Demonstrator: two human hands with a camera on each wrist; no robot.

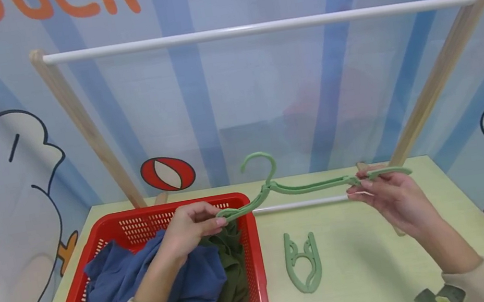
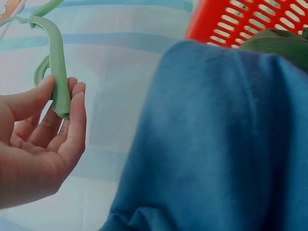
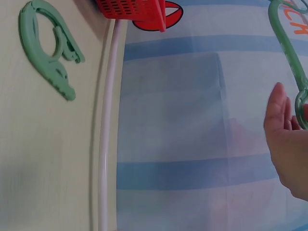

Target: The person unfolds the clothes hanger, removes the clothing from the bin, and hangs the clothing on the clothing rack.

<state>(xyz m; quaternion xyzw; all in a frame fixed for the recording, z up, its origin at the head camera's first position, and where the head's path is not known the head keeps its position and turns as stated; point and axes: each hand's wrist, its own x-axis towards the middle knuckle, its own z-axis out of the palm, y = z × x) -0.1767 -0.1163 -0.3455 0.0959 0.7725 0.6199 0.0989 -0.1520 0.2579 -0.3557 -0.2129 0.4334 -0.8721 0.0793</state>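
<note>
A green folding hanger [image 1: 309, 187] is held up in the air between both hands, hook upward and arms spread. My left hand [image 1: 192, 227] pinches the end of its left arm above the red basket; the left wrist view shows thumb and fingers on that green end [image 2: 59, 91]. On the other side, my right hand [image 1: 394, 198] grips the right arm near its outer joint, with the tip sticking out past the fingers. A second green hanger [image 1: 304, 262], folded up, lies on the table below and between the hands.
A red plastic basket [image 1: 257, 275] on the left holds blue cloth [image 1: 145, 261] and dark green cloth [image 1: 232, 268]. Behind stands a wooden rack with a white top rod [image 1: 251, 29] and a low white bar [image 1: 300, 205]. A printed curtain [image 1: 252, 96] hangs behind the pale table [image 1: 357, 280].
</note>
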